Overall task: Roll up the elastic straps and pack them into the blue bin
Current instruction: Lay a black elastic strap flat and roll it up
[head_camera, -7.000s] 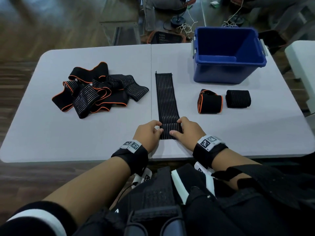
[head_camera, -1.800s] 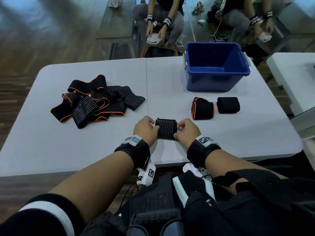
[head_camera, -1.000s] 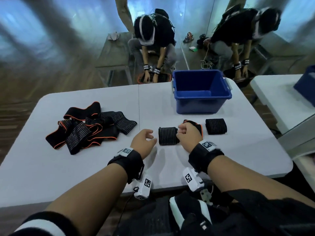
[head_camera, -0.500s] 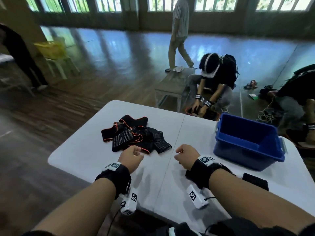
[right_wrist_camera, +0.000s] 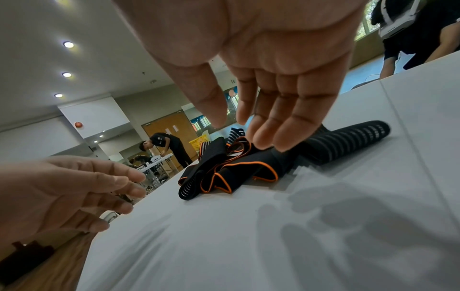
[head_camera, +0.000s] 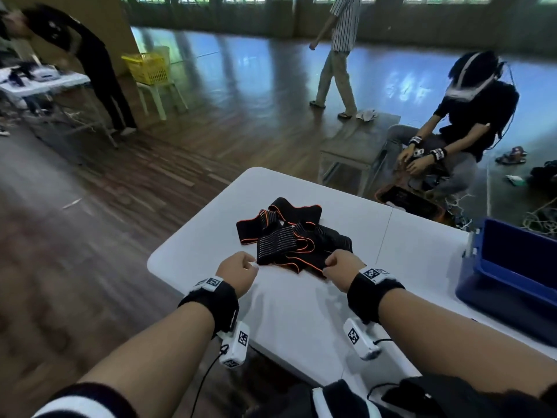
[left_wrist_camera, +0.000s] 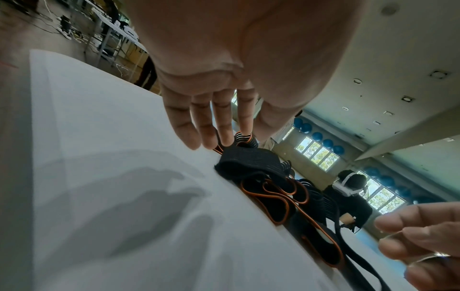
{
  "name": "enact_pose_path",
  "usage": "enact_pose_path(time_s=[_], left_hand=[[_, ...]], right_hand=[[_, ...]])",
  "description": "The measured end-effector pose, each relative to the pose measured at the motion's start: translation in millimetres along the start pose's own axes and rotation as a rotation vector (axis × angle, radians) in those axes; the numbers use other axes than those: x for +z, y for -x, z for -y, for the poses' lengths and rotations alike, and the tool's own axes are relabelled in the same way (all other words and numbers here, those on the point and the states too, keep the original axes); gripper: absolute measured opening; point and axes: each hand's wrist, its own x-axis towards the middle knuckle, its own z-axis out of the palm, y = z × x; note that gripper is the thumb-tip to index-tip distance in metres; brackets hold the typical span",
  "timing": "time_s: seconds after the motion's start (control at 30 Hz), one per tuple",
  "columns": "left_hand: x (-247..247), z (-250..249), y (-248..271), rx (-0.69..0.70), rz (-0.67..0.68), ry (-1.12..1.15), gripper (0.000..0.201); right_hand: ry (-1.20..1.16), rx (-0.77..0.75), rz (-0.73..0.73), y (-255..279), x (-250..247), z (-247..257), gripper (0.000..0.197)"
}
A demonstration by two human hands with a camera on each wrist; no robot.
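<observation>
A pile of loose black elastic straps (head_camera: pixel 289 236), some edged in orange, lies on the white table (head_camera: pixel 301 312). In the head view my left hand (head_camera: pixel 241 267) hovers at the pile's near left edge and my right hand (head_camera: pixel 337 263) at its near right edge. The left wrist view shows the left hand (left_wrist_camera: pixel 224 137) with relaxed fingers just above the straps (left_wrist_camera: pixel 251 159), holding nothing. From the right wrist, the right hand (right_wrist_camera: pixel 244 133) reaches over the straps (right_wrist_camera: pixel 231 167) with straight fingers, also empty. The blue bin (head_camera: pixel 512 285) stands at the right edge. No rolled straps are in view.
The table's left corner (head_camera: pixel 156 260) is close to my left hand. A seated person (head_camera: pixel 464 122) works beyond the table's far side beside a grey bench (head_camera: pixel 355 143). Others stand and walk on the wooden floor farther off.
The strap was rolled up and set beside the other rolls. Both hands let go and moved left to the loose pile. The view swung left, leaving the rolls out of sight.
</observation>
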Motion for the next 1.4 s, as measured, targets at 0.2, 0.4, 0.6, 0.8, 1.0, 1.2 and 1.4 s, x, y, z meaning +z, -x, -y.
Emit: enact_pose_path(time_s=[0.2, 0.4, 0.6, 0.8, 1.0, 1.2, 1.4], left_hand=[[-5.6, 7.9, -42.7, 0.096, 0.044, -0.033, 0.035], [-2.4, 5.3, -85.7, 0.238, 0.142, -0.07, 0.062], [8.1, -6.2, -118.1, 0.37, 0.248, -0.265, 0.09], [25.3, -8.5, -124.6, 0.424, 0.285, -0.313, 0.081], [6.6, -20.0, -128.1, 0.471, 0.189, 0.081, 0.03], [-17.2, -24.5, -123.5, 0.334, 0.126, 0.332, 0.008], [-36.0, -6.7, -117.9, 0.25, 0.113, 0.47, 0.003]], right_hand=[[-0.006, 0.031, 0.0, -27.2, 18.1, 28.1, 0.018], [-0.098, 0.069, -0.048, -52.6, 34.2, 49.5, 0.019], [-0.177, 0.121, -0.096, -66.5, 42.5, 52.2, 0.018], [-0.266, 0.167, -0.118, -73.8, 48.1, 46.5, 0.015], [-0.516, 0.201, -0.116, -76.3, 51.5, 59.9, 0.011], [-0.899, 0.198, 0.021, -78.8, 48.8, 95.2, 0.021], [-0.839, 0.143, 0.054, -84.7, 59.2, 106.8, 0.04]])
